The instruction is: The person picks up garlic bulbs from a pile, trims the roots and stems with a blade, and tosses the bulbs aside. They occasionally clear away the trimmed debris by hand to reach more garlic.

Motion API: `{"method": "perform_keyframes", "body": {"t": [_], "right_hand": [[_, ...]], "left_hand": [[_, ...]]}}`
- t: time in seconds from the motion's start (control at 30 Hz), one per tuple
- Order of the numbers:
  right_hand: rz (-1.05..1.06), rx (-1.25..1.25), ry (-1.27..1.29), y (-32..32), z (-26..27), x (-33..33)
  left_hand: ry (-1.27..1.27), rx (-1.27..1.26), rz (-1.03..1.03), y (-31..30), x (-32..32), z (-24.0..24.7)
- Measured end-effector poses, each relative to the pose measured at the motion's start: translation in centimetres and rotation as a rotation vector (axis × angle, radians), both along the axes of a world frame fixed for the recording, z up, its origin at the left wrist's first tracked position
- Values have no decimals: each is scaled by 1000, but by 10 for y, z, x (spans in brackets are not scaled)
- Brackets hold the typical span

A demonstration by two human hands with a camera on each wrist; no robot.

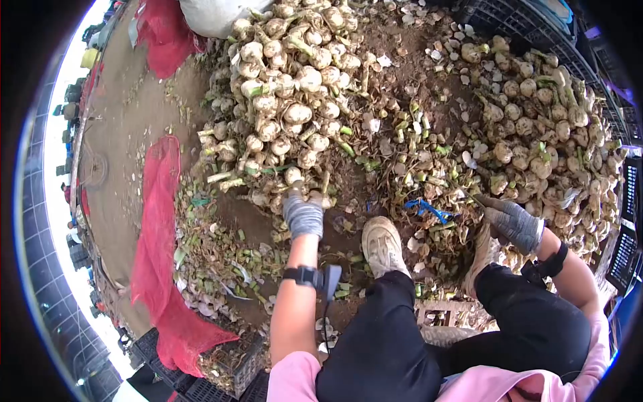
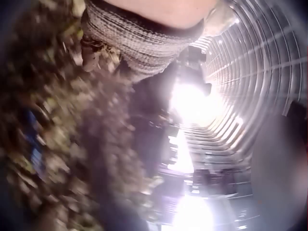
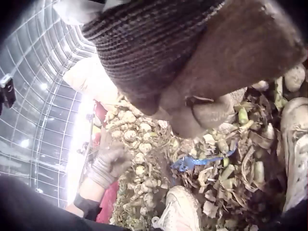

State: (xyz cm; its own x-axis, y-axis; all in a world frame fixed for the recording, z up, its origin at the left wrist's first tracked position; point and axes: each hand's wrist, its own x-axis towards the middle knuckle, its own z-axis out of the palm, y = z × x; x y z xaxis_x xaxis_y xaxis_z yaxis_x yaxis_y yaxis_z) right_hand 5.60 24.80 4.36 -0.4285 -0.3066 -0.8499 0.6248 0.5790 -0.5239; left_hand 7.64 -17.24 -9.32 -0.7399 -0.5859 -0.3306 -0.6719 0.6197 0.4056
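Note:
My left hand (image 1: pixel 303 213), in a grey knit glove with a dirty coated front, reaches to the near edge of a tall heap of garlic bulbs (image 1: pixel 298 114). One pale garlic bulb (image 1: pixel 293 175) lies right at its fingertips; whether the fingers grip it I cannot tell. Motion blurs the left wrist view, where the glove cuff (image 2: pixel 139 43) shows. My right hand (image 1: pixel 514 224), gloved alike, is held near the right shoe with fingers curled. A thin, pointed, blade-like tool (image 1: pixel 471 195) sticks out from its fingers. The brown glove palm (image 3: pixel 240 48) hides most of that tool in the right wrist view.
A second garlic heap (image 1: pixel 536 120) lies at the right beside black crates (image 1: pixel 626 258). Cut stems and peelings with a blue strap (image 1: pixel 429 211) cover the ground between the heaps. Red mesh netting (image 1: pixel 157 234) lies at the left. Two shoes (image 1: pixel 383 246) stand in the trimmings.

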Motion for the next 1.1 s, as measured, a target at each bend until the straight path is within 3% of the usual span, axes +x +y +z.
{"method": "perform_keyframes", "body": {"t": [0.03, 0.13, 0.2, 0.33, 0.43, 0.47, 0.57, 0.6, 0.67, 0.7, 0.73, 0.8, 0.87, 0.93, 1.0, 1.07, 1.1], "right_hand": [[1, -31, -17, -2, -3, 0], [36, -51, 9, -9, 2, -3], [24, -68, -6, -11, -1, -2], [-23, -16, -103, -20, -2, -3], [25, -36, -68, -22, 0, -4], [55, -18, -50, -22, 2, -4], [20, -39, -40, -13, -5, -1], [-8, -38, -63, -10, -6, -2], [12, -38, -4, -4, -6, -1], [47, -22, 23, 0, -11, 2], [84, -1, 64, 3, -16, 1], [17, -75, -23, 6, -24, 5], [73, -100, 78, 1, -10, 2], [98, -92, 106, 2, -11, 5], [90, -47, 61, 2, -2, 4], [87, -8, 15, 5, 3, 0], [75, -10, 36, 7, 1, -1]], "left_hand": [[6, 1, 2, -4, -5, -4], [-505, -174, -90, 2, -27, -1], [-378, -221, -91, 12, -22, 6], [-375, -210, -95, 1, -26, -4], [-454, -186, -202, -9, -21, -24], [-357, -277, -254, -4, -16, -18], [144, -128, -82, -15, 13, -58], [271, -4, -20, -7, 9, -28], [600, 590, 440, -4, 18, -25], [507, 775, 640, 9, 13, 12], [680, 800, 837, 13, 2, 4], [263, 911, 886, 33, -56, 49], [530, 1180, 165, 61, -106, 126], [691, 1397, -223, 73, -172, 190], [892, 1466, -84, 88, -198, 259], [898, 1260, -236, 62, -202, 261], [927, 1183, -187, 55, -190, 252]]}}
